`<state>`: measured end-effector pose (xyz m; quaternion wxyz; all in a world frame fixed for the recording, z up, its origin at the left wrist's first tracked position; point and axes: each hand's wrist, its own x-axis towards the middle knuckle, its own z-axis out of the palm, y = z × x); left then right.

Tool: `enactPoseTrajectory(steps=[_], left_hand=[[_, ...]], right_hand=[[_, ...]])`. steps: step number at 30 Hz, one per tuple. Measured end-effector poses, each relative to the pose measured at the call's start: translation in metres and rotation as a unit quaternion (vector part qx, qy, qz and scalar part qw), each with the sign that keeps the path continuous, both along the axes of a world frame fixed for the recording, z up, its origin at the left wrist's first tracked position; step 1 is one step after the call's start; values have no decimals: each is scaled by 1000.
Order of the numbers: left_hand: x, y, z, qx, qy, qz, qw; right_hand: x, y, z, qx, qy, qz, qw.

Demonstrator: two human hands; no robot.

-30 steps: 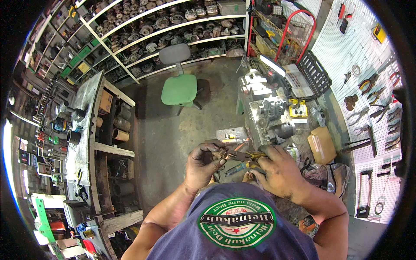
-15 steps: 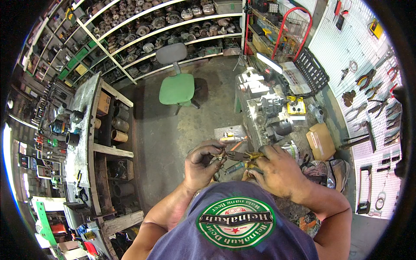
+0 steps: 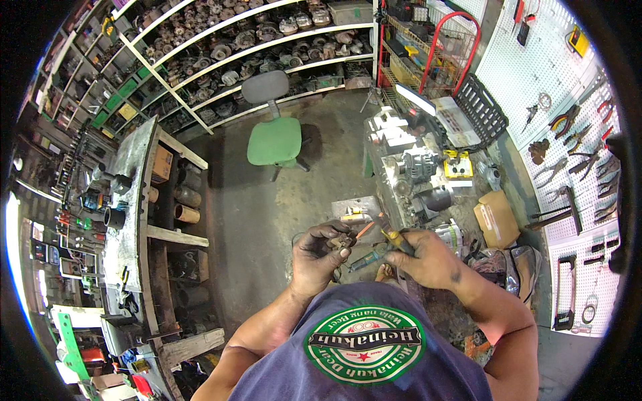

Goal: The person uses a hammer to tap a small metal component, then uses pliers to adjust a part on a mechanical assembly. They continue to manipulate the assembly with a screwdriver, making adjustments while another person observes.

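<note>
From my end I see the left hand (image 3: 313,262) pinching a small, dark metal part (image 3: 342,242) between its thumb and fingertips, in front of the wearer's chest. The right hand (image 3: 428,259) has its fingers wrapped around yellow-handled pliers (image 3: 396,239), tilted up and away; they stand apart from the part, and I can't make out whether their jaws are parted. A blue tool (image 3: 365,260) shows below, between the hands; I can't tell what it rests on.

Just beyond the left hand I have a flat gray plate (image 3: 344,207), near the left edge of the right-hand workbench (image 3: 400,212). That bench carries an alternator (image 3: 416,166) midway along, with a dark cylindrical motor (image 3: 435,198) nearer the wearer and a yellow box (image 3: 457,167) toward its right edge. Farther off, a green-seated chair (image 3: 275,142) stands on the concrete floor (image 3: 251,207).
</note>
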<state>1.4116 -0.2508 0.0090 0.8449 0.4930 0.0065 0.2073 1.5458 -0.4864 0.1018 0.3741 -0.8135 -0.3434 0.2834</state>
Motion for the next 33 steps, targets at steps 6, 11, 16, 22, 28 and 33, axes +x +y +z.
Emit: enactPoseTrajectory(steps=[6, 11, 16, 22, 28, 33], left_hand=[[-3, 4, 3, -11, -1, 3, 1000], [-1, 5, 5, 61, -19, 12, 998], [-3, 4, 7, 111, -8, 12, 994], [-6, 7, 5, 174, -12, 35, 984], [-8, 4, 2, 40, -23, -3, 999], [-16, 4, 5, -188, -9, -1, 982]], right_hand=[[-13, -3, 21, 5, -225, 72, 972], [-17, -3, 31, -48, -287, 98, 952], [-18, -2, 38, -59, -315, 114, 940], [-18, -1, 32, -56, -286, 127, 948], [7, 10, -14, -34, -64, -20, 997], [26, 4, -52, -7, 58, -157, 986]])
